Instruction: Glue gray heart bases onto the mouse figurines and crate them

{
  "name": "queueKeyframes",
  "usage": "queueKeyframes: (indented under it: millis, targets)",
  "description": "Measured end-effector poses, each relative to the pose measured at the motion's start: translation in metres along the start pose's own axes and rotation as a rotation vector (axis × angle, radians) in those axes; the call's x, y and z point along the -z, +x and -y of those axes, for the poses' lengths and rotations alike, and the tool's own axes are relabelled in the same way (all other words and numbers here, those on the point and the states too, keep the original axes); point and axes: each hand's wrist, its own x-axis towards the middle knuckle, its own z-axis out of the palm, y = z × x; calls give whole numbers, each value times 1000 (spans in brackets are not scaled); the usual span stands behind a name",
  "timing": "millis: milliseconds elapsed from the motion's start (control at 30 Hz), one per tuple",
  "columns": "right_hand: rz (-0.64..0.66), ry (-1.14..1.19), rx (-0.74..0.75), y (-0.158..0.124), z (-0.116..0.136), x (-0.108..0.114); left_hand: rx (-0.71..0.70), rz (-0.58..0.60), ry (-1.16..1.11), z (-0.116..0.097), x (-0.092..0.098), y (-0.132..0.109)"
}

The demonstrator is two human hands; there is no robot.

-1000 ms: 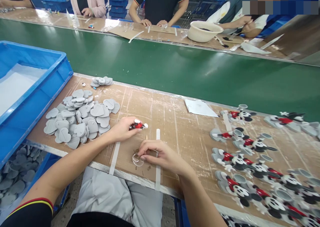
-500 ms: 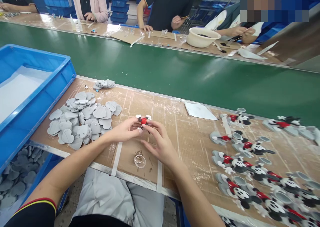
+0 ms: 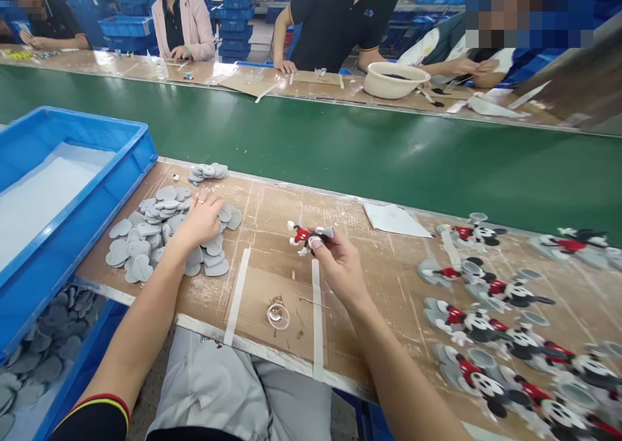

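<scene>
My right hand (image 3: 341,263) is closed around a mouse figurine (image 3: 302,236) with a red body, black head and white feet and gloves. It is held above the cardboard, with its feet to the left. My left hand (image 3: 204,216) rests over a pile of grey heart-shaped pieces (image 3: 140,250), its fingers spread and their tips partly hidden among the pieces. Below and between the hands, a small clear cup (image 3: 278,315) stands on the cardboard, and a thin stick (image 3: 313,302) lies to its right.
Rows of finished-looking mouse figurines (image 3: 481,327) on grey bases lie at the right. A white sheet (image 3: 397,219) lies near the green conveyor belt (image 3: 311,143). A blue crate (image 3: 97,192) stands at left, with more grey pieces (image 3: 36,337) below. People work across the belt near a cream basin (image 3: 394,81).
My left hand has left the figurine and moved left onto the grey heart pile. My right hand keeps the figurine, now slightly to the right and turned sideways.
</scene>
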Motion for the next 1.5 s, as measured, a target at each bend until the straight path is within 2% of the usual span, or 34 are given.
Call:
queueKeyframes:
  millis: [100,333,467,567,700,800,867,933,1000,1100,1167,1233,1300,1500]
  targets:
    - [16,116,-127,-5,-7,-2,-18,100,87,-1,1,-4]
    - [53,290,-251,-15,-14,-4,-42,68,178,-16,2,-7]
    - [57,379,-279,-14,-15,-4,0,81,219,-19,-1,-7]
    - [80,404,-294,-15,-12,-6,53,33,237,-22,-6,-5]
    - [102,424,-318,-16,-8,-8,104,-88,187,-24,-10,-2]
    - [89,459,-325,-16,-7,-8,68,-201,37,-26,-10,0]
    - [64,497,-337,-15,-6,-8,19,-303,-154,-30,-10,0]
    - [36,547,-361,-15,-5,-7,-27,-344,-418,-38,-13,-1]
    - [16,598,-379,-14,-2,-6,-40,-260,-737,-49,-17,-3]
    - [9,646,-384,-15,3,-5,8,-19,-1177,-66,-25,-6]
    - [5,657,-382,-15,5,-5,36,126,-1352,-75,-29,-9]
    - [4,651,-371,-16,5,-4,50,205,-1434,-80,-32,-10]
    - [17,620,-346,-16,4,-3,50,222,-1463,-83,-34,-11]
    - [113,457,-269,-17,5,-4,34,163,-1499,-88,-42,-10]
